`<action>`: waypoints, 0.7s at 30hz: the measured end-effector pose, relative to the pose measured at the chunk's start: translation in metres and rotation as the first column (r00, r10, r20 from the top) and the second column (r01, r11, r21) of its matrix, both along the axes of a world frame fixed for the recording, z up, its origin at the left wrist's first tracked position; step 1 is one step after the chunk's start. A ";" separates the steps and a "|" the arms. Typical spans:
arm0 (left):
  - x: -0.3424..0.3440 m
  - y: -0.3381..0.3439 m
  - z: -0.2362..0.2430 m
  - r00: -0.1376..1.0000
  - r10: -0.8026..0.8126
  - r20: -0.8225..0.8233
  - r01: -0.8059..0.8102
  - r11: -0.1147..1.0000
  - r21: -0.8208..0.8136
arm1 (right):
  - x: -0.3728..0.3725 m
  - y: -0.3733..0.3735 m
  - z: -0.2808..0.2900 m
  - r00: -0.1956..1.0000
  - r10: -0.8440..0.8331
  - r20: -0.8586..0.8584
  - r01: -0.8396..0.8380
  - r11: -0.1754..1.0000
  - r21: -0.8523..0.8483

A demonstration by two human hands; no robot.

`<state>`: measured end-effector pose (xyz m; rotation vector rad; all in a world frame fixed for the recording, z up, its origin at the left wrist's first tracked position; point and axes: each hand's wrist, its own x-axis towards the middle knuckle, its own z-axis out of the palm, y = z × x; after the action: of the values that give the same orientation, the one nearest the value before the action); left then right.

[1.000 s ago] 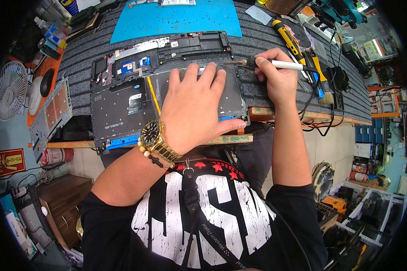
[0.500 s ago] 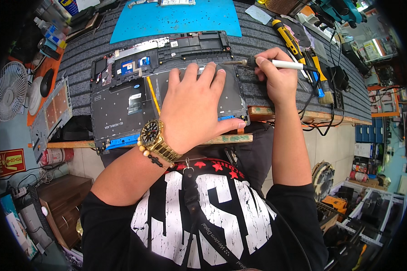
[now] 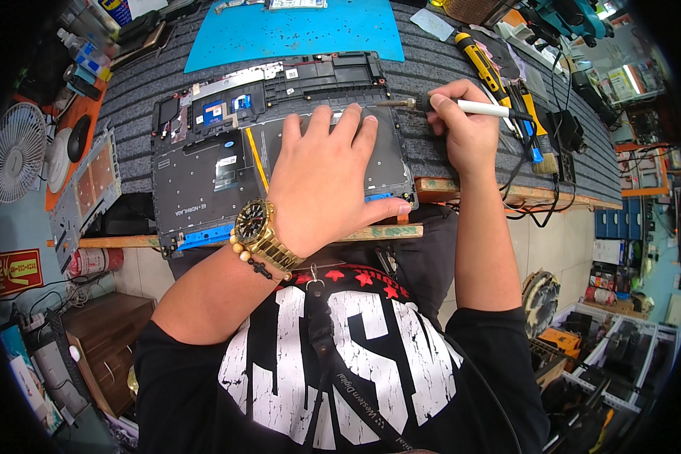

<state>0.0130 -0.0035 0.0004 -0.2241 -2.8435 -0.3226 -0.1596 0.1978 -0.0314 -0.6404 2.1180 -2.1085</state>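
Note:
My left hand [image 3: 321, 178] lies flat with fingers spread on the black laptop top case [image 3: 197, 166], which rests inner side up at the table's front edge. A yellow strip [image 3: 257, 163] runs across the case beside my fingers. In my right hand [image 3: 469, 136] is a soldering iron [image 3: 484, 109] with a white handle, a black grip and a cable. Its metal tip points left and lies low over the upper right part of the case, just beyond my left fingertips. Whether the tip touches the plastic, I cannot tell.
A blue mat [image 3: 303, 38] lies behind the case. At right are a yellow-and-black tool [image 3: 474, 59], a bristle brush [image 3: 549, 162] and black cables [image 3: 556, 219]. A metal keyboard plate [image 3: 91, 185] leans at left near a white fan [image 3: 21, 151].
My right hand and the soldering iron have shifted very slightly to the right. The left hand and the laptop case look unmoved.

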 end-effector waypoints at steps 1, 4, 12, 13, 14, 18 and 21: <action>0.000 0.000 0.000 1.000 0.001 0.000 -0.001 1.000 0.000 | 0.000 0.000 0.000 1.000 -0.005 0.007 0.005 1.000 -0.004; 0.000 0.000 0.000 1.000 0.000 -0.001 0.000 1.000 -0.003 | 0.000 -0.001 0.000 1.000 -0.007 -0.003 0.007 1.000 0.012; 0.000 0.001 0.000 1.000 0.005 -0.006 -0.005 1.000 0.000 | 0.000 0.000 0.000 1.000 -0.002 0.001 0.002 1.000 0.020; 0.000 0.001 0.000 1.000 0.005 -0.006 -0.005 1.000 0.000 | -0.001 0.000 0.000 1.000 0.001 0.005 -0.001 1.000 -0.002; 0.000 0.000 0.000 1.000 0.003 -0.006 -0.003 1.000 -0.001 | 0.000 0.000 0.000 1.000 0.002 0.005 -0.002 1.000 -0.002; 0.000 0.000 -0.001 1.000 0.003 -0.021 -0.003 1.000 -0.001 | 0.002 -0.002 0.001 1.000 0.001 -0.001 -0.001 1.000 0.013; 0.000 0.001 0.002 1.000 0.011 0.006 -0.011 1.000 -0.008 | 0.002 -0.002 0.002 1.000 -0.001 -0.001 0.001 1.000 0.024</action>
<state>0.0126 -0.0027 0.0020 -0.2097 -2.8512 -0.3100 -0.1575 0.1956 -0.0292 -0.6385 2.1414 -2.0801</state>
